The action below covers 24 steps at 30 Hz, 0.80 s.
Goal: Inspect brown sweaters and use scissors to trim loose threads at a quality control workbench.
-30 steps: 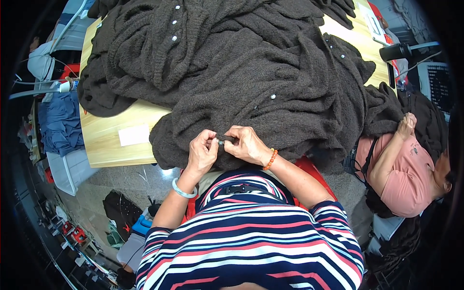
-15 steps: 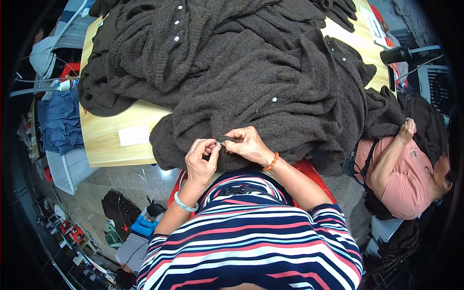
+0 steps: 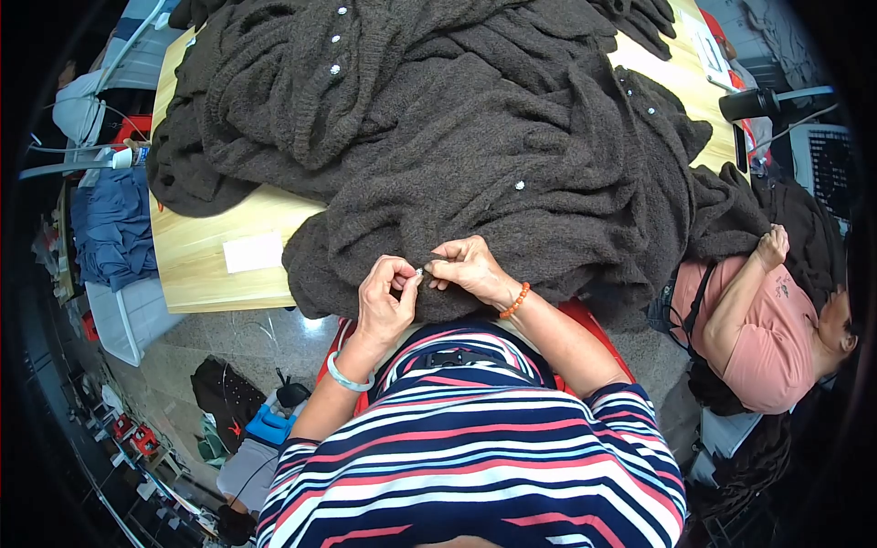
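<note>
Dark brown knit garments (image 3: 438,146) lie heaped over the table, their near edge reaching my lap. At that edge my left hand (image 3: 388,294) is closed in a pinch on a small shiny button (image 3: 419,271). Just to its right, my right hand (image 3: 464,271) pinches with thumb and index finger close against the button. Whatever sits between the right fingertips is too small to make out. Similar sparkling buttons (image 3: 520,185) dot the knit farther up.
A white slip of paper (image 3: 253,253) lies on the wooden table (image 3: 206,288) at left. Beyond the left edge stands a white bin (image 3: 137,320) with blue cloth (image 3: 114,233) above it. On the right, a person in a pink shirt (image 3: 763,338) handles dark fabric. A black cylindrical lamp (image 3: 747,104) juts in.
Both hands stay at the garment's near edge. My fingertips have shifted slightly, and the button shows more clearly between them. Nothing has been let go.
</note>
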Available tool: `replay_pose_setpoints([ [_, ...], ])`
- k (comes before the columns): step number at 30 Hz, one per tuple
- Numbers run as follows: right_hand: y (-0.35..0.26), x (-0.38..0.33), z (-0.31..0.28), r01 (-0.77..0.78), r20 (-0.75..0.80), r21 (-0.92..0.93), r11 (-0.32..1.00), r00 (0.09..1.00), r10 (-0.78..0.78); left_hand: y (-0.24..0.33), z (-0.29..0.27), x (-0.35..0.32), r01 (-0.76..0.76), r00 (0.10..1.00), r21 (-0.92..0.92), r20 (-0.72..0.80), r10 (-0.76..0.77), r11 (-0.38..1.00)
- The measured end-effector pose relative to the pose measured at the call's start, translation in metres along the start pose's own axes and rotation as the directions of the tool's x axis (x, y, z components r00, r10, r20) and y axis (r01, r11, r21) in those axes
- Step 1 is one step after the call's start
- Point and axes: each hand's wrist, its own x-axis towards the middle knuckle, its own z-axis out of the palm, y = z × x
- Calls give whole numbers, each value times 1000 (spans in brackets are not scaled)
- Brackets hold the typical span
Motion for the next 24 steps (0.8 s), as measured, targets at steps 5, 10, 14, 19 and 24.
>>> replay_pose_setpoints([
  [5,2,4,-3,-89,35,135,987,996,85,1,-3,3,-30,999,-33,23,31,999],
  [10,3,6,-9,-268,148,331,905,962,230,-18,-1,-2,205,979,-389,95,-183,898],
  [14,-6,6,-2,-108,131,-9,994,986,108,-31,-10,-1,544,821,-771,406,-402,331],
  [19,-15,2,10,144,131,-339,930,986,-105,-30,-19,1,547,823,-745,396,-406,381],
  [24,-31,-9,3,171,94,-756,632,984,-154,-38,-35,6,431,875,-786,244,-417,443],
])
